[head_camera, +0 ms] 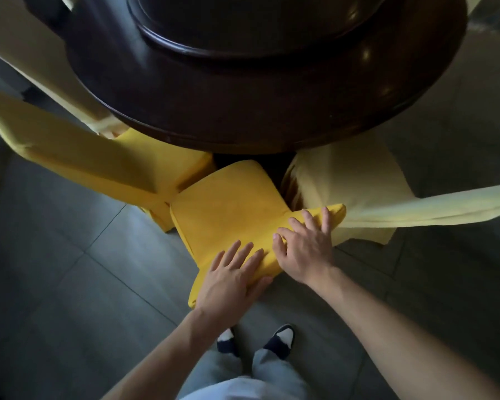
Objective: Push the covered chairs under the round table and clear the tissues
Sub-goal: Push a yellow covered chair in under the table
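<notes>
We see grey floor tiles [70,269] with thin grout lines, and near the bottom edge two dark slippers [280,339] over white socks below pale trouser legs [274,373].

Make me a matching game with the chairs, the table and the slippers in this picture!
Things:
1. round table
2. middle chair
3. chair on the right
4. slippers

Descriptions:
A. pale yellow cover
B. dark blue, on the feet at the bottom
C. bright yellow cover, with the left hand and right hand resting on its back
D. dark brown and shiny

Pairs: 1-D, 2-C, 3-A, 4-B
</notes>
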